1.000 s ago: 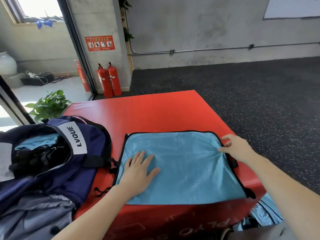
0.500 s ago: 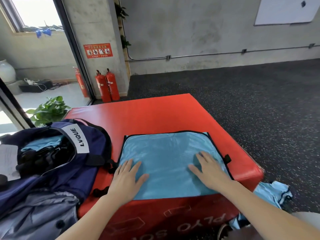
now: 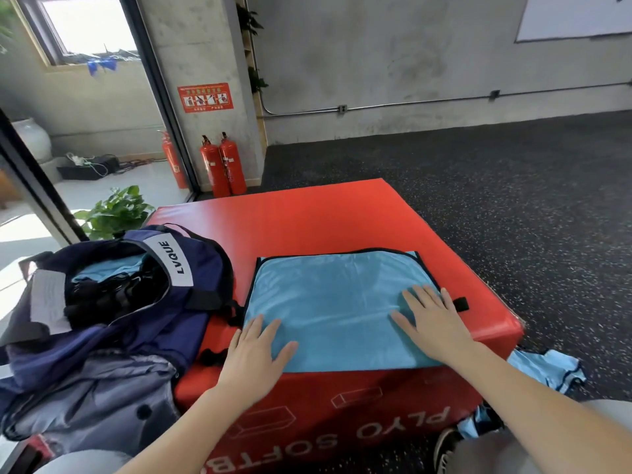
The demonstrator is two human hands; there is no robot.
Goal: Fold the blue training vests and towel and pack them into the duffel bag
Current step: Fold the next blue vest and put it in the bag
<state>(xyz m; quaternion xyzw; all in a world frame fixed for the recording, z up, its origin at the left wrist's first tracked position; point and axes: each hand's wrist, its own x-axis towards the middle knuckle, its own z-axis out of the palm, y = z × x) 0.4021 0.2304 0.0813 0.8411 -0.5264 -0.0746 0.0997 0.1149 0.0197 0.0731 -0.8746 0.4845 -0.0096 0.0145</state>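
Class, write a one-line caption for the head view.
Both hands, left and right, press flat on a blue vest beside the open duffel bag.

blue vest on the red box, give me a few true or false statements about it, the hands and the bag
1. Both hands, left hand and right hand, lie flat on the blue vest. True.
2. The vest lies on the floor. False: it is spread on the red plyo box.
3. The duffel bag sits to the left of the vest, open. True.
4. The bag is empty. False: light blue fabric and dark items show inside.
5. More light blue cloth lies on the floor beside the box's right side. True.
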